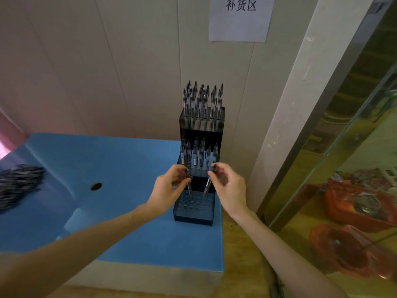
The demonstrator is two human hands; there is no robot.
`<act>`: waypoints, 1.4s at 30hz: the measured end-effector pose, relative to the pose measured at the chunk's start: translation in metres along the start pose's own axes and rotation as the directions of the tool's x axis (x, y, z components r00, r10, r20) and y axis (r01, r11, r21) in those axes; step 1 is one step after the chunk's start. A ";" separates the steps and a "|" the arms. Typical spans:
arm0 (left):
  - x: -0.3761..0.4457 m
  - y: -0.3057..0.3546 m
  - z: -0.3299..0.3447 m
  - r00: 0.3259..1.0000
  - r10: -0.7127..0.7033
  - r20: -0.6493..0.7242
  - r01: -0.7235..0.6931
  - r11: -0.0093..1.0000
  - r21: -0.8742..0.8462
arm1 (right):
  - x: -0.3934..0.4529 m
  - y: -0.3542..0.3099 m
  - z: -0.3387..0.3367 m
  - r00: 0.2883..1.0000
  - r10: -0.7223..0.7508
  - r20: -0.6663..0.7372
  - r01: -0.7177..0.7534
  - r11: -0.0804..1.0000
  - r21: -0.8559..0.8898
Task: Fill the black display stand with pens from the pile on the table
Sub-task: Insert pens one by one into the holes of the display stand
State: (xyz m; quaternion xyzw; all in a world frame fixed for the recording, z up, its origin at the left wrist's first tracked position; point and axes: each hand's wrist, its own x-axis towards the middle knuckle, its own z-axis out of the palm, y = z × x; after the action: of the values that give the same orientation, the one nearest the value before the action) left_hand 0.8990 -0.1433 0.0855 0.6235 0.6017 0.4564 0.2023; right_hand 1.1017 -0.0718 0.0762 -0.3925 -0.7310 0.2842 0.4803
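Observation:
A black three-tier display stand (194,216) stands on the blue table (129,164) against the wall. Its top and middle tiers hold several upright pens (202,102); the holes of the lowest tier show no standing pens. My left hand (169,188) pinches a pen (189,187) with its tip down at a back-left hole of the lowest tier. My right hand (227,186) pinches another pen (206,187), tip down over a back-right hole. The pile of pens (19,181) lies at the table's far left, blurred.
A round hole (96,186) sits in the blue table surface left of the stand. A paper sign (239,18) hangs on the wall above. To the right, a glass pane (343,168) shows orange baskets (354,203) behind it.

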 end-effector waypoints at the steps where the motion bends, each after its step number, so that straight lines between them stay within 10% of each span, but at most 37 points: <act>1: -0.003 -0.003 0.005 1.000 0.001 0.013 -0.001 1.000 0.012 | -0.005 0.005 0.002 1.000 -0.007 0.006 0.007 1.000 -0.029; 21: -0.007 -0.038 0.034 0.951 -0.040 0.307 -0.063 0.946 0.317 | -0.030 0.051 0.027 0.935 0.115 0.337 -0.030 0.969 -0.246; 42: -0.022 -0.060 0.058 0.969 -0.240 0.054 0.211 0.925 0.315 | -0.036 0.062 0.034 0.967 0.016 0.254 0.047 0.970 -0.239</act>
State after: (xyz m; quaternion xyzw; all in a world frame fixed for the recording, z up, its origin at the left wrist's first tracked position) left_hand 0.9150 -0.1352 0.0011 0.5941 0.7231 0.3020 0.1814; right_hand 1.0972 -0.0704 -0.0030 -0.4029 -0.8190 0.2365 0.3331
